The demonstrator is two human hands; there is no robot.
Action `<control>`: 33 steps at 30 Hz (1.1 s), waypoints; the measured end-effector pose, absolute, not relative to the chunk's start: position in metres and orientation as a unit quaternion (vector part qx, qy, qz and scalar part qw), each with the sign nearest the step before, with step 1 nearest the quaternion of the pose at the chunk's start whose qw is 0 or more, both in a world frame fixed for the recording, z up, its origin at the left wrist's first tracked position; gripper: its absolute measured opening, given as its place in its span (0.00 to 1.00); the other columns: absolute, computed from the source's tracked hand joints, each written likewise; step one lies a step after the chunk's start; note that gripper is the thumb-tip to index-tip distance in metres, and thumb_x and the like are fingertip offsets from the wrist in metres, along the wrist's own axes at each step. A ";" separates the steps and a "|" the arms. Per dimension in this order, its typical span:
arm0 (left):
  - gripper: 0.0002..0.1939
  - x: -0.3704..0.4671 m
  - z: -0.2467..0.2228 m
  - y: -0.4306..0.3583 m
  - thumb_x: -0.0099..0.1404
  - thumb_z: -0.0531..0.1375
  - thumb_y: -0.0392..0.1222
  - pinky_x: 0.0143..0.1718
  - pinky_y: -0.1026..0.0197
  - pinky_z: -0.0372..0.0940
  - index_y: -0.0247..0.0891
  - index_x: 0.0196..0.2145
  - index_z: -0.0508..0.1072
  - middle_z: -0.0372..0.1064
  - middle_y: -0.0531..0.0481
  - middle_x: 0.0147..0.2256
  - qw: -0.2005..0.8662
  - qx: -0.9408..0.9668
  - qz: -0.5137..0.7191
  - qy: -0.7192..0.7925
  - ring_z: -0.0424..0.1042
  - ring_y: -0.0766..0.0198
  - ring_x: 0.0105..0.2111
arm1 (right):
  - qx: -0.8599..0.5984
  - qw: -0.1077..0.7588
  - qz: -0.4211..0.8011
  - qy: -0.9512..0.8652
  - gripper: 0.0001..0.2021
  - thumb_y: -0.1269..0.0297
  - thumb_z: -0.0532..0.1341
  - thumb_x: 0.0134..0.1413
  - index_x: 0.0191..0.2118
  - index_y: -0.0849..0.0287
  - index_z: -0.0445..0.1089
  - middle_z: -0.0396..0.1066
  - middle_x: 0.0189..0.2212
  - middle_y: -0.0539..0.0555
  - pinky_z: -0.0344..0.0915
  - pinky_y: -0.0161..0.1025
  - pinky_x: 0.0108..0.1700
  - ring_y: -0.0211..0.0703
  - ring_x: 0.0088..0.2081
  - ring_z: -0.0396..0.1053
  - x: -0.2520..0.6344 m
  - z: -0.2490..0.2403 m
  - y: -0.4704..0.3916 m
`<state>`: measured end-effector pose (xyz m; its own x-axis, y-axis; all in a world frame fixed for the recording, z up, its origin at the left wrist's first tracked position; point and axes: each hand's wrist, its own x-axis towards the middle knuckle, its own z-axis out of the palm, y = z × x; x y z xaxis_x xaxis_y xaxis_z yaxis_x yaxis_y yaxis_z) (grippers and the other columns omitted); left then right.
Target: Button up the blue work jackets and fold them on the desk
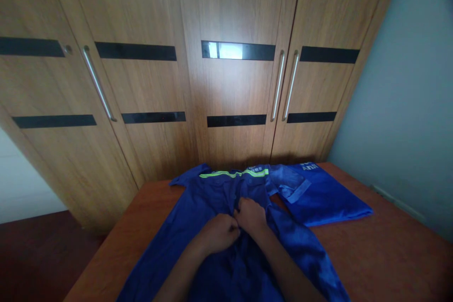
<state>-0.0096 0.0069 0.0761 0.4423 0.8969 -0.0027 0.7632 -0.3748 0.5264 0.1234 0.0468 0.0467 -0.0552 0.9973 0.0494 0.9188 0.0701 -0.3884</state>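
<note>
A dark blue short-sleeved garment (208, 203) with yellow-green stripes across the chest lies spread out, its collar end toward the wardrobe. Both hands meet over its front opening. My left hand (221, 233) is closed, fingers pinched on the garment's front edge. Just beyond it and to the right, my right hand (250, 214) is closed too, its fingertips on the same opening. The two hands nearly touch. What exactly lies between the fingertips is too small to make out.
The garment rests on a reddish-brown table (354, 255). A folded bright blue cloth (329, 198) with white lettering lies at the right, partly under a sleeve. Behind stands a wooden wardrobe (233, 89) with metal handles. A pale wall (399, 122) borders the right side.
</note>
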 end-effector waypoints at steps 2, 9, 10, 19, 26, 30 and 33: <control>0.10 -0.012 0.082 0.018 0.54 0.58 0.37 0.25 0.66 0.58 0.42 0.18 0.73 0.74 0.54 0.21 0.231 0.809 0.146 0.520 0.72 0.62 0.24 | -0.665 0.160 0.132 -0.718 0.10 0.65 0.57 0.50 0.37 0.59 0.73 0.75 0.38 0.62 0.66 0.44 0.38 0.55 0.41 0.74 0.125 0.045 0.044; 0.10 0.007 0.083 0.063 0.59 0.55 0.36 0.37 0.60 0.61 0.43 0.37 0.74 0.75 0.48 0.33 0.139 0.759 0.208 0.601 0.73 0.57 0.36 | -0.668 0.209 0.168 -0.694 0.08 0.67 0.56 0.51 0.34 0.57 0.73 0.76 0.35 0.59 0.63 0.40 0.35 0.52 0.38 0.74 0.132 0.037 0.049; 0.09 0.011 0.080 0.067 0.59 0.56 0.37 0.37 0.60 0.61 0.43 0.36 0.74 0.75 0.48 0.33 0.134 0.757 0.210 0.604 0.73 0.56 0.36 | -0.669 0.220 0.177 -0.687 0.09 0.66 0.55 0.52 0.33 0.57 0.73 0.76 0.34 0.59 0.63 0.39 0.35 0.52 0.38 0.74 0.133 0.035 0.049; 0.06 0.013 0.043 0.081 0.61 0.57 0.37 0.35 0.63 0.60 0.40 0.37 0.72 0.74 0.49 0.31 0.160 0.731 0.237 0.620 0.73 0.60 0.34 | -0.651 0.342 0.310 -0.603 0.06 0.66 0.58 0.46 0.27 0.56 0.73 0.76 0.29 0.52 0.62 0.35 0.36 0.45 0.36 0.73 0.149 0.023 0.068; 0.08 0.010 0.033 0.088 0.64 0.55 0.41 0.31 0.66 0.60 0.40 0.39 0.71 0.73 0.53 0.28 0.207 0.728 0.289 0.586 0.72 0.65 0.30 | -0.592 0.440 0.471 -0.483 0.09 0.63 0.53 0.48 0.23 0.58 0.66 0.63 0.15 0.46 0.56 0.31 0.22 0.36 0.19 0.63 0.153 0.018 0.078; 0.10 0.015 0.032 0.087 0.65 0.52 0.43 0.33 0.64 0.61 0.39 0.36 0.72 0.73 0.51 0.31 0.194 0.730 0.306 0.580 0.72 0.63 0.32 | -0.551 0.472 0.541 -0.425 0.11 0.56 0.55 0.47 0.23 0.57 0.63 0.61 0.15 0.45 0.56 0.30 0.21 0.33 0.18 0.60 0.153 0.021 0.074; 0.09 0.018 0.028 0.082 0.65 0.53 0.42 0.41 0.60 0.61 0.39 0.37 0.72 0.71 0.48 0.35 0.155 0.740 0.304 0.579 0.70 0.60 0.38 | -0.532 0.486 0.566 -0.401 0.14 0.51 0.60 0.43 0.22 0.57 0.62 0.59 0.15 0.43 0.55 0.29 0.21 0.32 0.18 0.59 0.154 0.024 0.071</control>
<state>0.0179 0.0818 0.0279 0.1443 0.9516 0.2713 0.7637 -0.2815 0.5810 0.1537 0.0712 0.0244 0.0382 0.9766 -0.2117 -0.1228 -0.2057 -0.9709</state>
